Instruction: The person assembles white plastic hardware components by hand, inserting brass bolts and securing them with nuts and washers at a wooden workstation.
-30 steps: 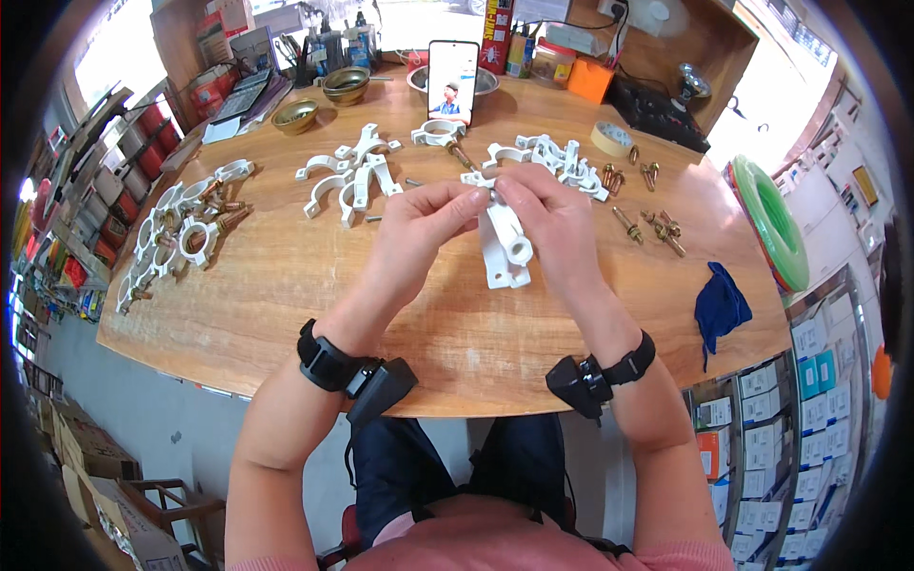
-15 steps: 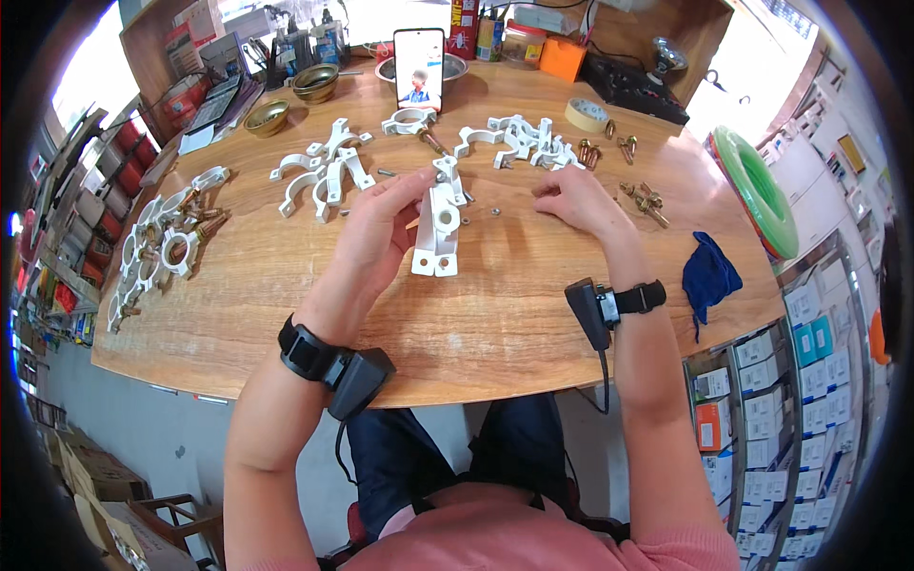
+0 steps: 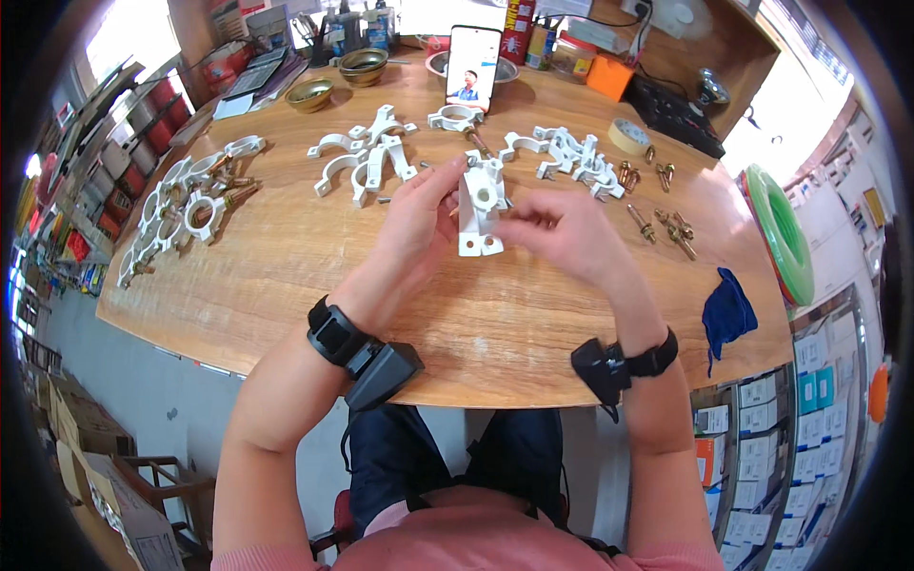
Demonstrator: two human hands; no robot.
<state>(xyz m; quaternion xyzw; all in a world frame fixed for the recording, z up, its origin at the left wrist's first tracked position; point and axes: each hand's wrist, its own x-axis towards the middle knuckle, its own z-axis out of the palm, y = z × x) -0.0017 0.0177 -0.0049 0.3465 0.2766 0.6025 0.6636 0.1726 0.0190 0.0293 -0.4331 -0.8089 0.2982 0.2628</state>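
Observation:
My left hand [image 3: 416,221] grips a white pipe clamp [image 3: 482,195], held upright just above the table with its holed end tabs pointing toward me. My right hand [image 3: 564,233] is at the clamp's right side, thumb and fingers pinched together. Whatever lies between those fingertips is hidden or too small to name. Beyond the clamp, a white clamp ring [image 3: 455,118] lies with a brass-coloured bolt [image 3: 477,143] at it. Loose white clamp halves [image 3: 366,157] are piled to the left, and more clamp halves [image 3: 571,157] to the right.
Clamp rings with bolts [image 3: 202,217] line the left side. Brass-coloured bolts [image 3: 678,231] lie at right, near a tape roll [image 3: 628,136] and blue cloth [image 3: 729,309]. A phone [image 3: 473,68] stands at the back; brass bowls [image 3: 310,94] sit back left. Green coiled hose [image 3: 783,233] is beyond the right edge.
My right hand has moved left and toward me, from the table beside the clamp to the clamp itself. My left hand still holds the clamp. The view has shifted.

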